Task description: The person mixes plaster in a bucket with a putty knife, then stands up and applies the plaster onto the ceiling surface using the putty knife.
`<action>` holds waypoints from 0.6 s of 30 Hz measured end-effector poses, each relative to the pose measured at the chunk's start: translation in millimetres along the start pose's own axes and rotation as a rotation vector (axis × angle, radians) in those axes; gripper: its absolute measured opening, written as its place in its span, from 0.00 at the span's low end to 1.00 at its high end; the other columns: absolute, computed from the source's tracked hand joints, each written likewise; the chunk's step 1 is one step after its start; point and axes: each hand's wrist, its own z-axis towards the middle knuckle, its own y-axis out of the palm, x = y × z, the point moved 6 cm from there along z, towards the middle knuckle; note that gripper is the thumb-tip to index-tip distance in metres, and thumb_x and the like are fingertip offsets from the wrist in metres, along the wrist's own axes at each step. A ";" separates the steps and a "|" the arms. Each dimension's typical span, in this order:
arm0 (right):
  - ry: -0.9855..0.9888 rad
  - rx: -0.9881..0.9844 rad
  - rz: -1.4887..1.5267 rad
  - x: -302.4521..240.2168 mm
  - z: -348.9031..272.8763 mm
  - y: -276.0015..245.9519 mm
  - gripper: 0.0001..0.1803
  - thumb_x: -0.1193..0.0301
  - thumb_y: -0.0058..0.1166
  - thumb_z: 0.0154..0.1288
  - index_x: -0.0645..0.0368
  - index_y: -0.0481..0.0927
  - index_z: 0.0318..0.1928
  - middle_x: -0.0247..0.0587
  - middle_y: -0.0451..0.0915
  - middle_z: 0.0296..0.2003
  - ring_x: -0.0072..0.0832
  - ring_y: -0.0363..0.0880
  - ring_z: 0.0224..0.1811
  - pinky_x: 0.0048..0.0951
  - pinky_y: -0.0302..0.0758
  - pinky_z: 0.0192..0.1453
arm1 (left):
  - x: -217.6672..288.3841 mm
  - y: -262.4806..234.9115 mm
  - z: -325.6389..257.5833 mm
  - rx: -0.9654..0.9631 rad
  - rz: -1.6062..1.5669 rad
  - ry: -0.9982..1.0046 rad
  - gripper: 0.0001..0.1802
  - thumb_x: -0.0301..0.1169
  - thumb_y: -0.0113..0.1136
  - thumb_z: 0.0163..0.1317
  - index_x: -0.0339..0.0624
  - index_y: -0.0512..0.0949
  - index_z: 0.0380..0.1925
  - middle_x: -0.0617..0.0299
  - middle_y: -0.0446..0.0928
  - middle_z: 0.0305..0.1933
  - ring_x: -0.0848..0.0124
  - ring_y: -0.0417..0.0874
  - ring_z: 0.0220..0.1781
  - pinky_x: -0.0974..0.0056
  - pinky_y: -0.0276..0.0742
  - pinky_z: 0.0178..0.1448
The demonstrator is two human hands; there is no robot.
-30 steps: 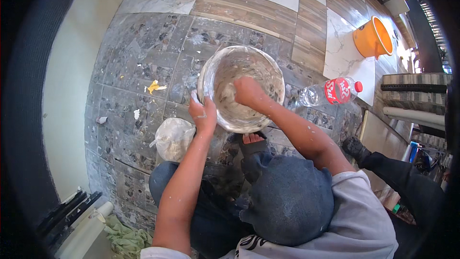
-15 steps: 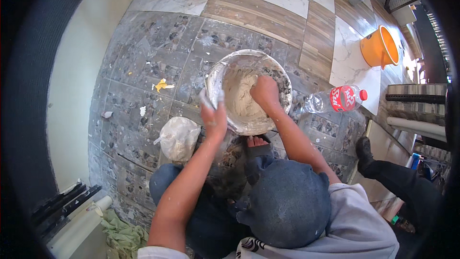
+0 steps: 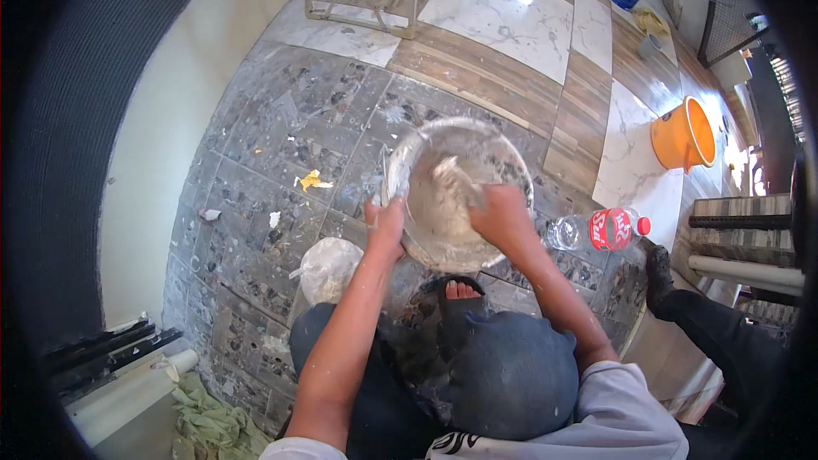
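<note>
A wide round bucket (image 3: 464,266), smeared with pale paste, stands on the floor in front of me. My left hand (image 3: 386,223) grips its left rim, with whitened fingers reaching along the wall. Over the bucket's right side, my right hand (image 3: 504,215) is closed in a fist around a short tool coated in paste; motion blur hides its exact kind. A lump of off-white paste (image 3: 450,175) shows at the tool's end, above the mixture lying inside. Beside my left forearm sits a tied white plastic bag (image 3: 329,269).
A clear bottle with red label and cap (image 3: 612,230) lies right of the bucket. Farther off stand an orange bucket (image 3: 671,138) and a metal frame (image 3: 362,21). Yellow scrap (image 3: 313,181) litters the tiles. Another person's dark-clad leg (image 3: 711,324) is at right; green cloth (image 3: 213,417) lies lower left.
My left hand, blurred at the rim before, now holds it. My right hand has lifted from the mixture and shifted right, bringing up paste. The whole view has shifted slightly.
</note>
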 end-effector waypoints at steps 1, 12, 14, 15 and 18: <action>-0.052 -0.133 -0.103 -11.2 12.8 21.2 0.11 0.70 0.55 0.48 0.65 0.80 0.29 0.57 0.78 0.26 0.51 0.79 0.33 0.46 0.76 0.41 | 3.1 4.1 -10.0 -0.005 0.001 0.035 0.22 0.30 0.57 0.59 0.31 0.69 0.53 0.50 0.76 0.46 0.63 0.80 0.43 0.58 0.79 0.44; -0.303 -0.333 -0.212 -90.6 25.0 -19.6 0.11 0.67 0.52 0.50 0.64 0.79 0.23 0.55 0.78 0.22 0.51 0.78 0.27 0.47 0.75 0.36 | 127.1 15.6 -98.5 0.330 -0.008 0.190 0.18 0.31 0.62 0.60 0.32 0.75 0.47 0.59 0.78 0.41 0.73 0.75 0.43 0.68 0.70 0.47; -0.398 -0.324 -0.166 -127.5 43.8 -53.1 0.12 0.66 0.53 0.50 0.63 0.79 0.22 0.55 0.77 0.21 0.51 0.78 0.26 0.47 0.75 0.35 | 157.3 17.4 -112.3 0.353 -0.025 0.236 0.19 0.31 0.62 0.60 0.32 0.75 0.48 0.58 0.78 0.42 0.73 0.76 0.43 0.67 0.70 0.47; -0.381 -0.324 -0.170 -139.6 49.1 -74.6 0.12 0.66 0.53 0.50 0.63 0.79 0.22 0.56 0.77 0.21 0.51 0.78 0.26 0.47 0.75 0.35 | 170.8 17.8 -119.9 0.362 -0.032 0.257 0.19 0.31 0.61 0.60 0.32 0.74 0.48 0.57 0.78 0.43 0.72 0.76 0.44 0.67 0.71 0.48; -0.357 -0.262 -0.101 -174.2 52.3 -140.8 0.12 0.66 0.53 0.49 0.63 0.79 0.22 0.57 0.76 0.20 0.51 0.78 0.26 0.47 0.75 0.34 | 201.3 18.6 -143.1 0.405 -0.155 0.215 0.19 0.30 0.60 0.60 0.31 0.73 0.49 0.55 0.77 0.45 0.71 0.77 0.44 0.67 0.72 0.49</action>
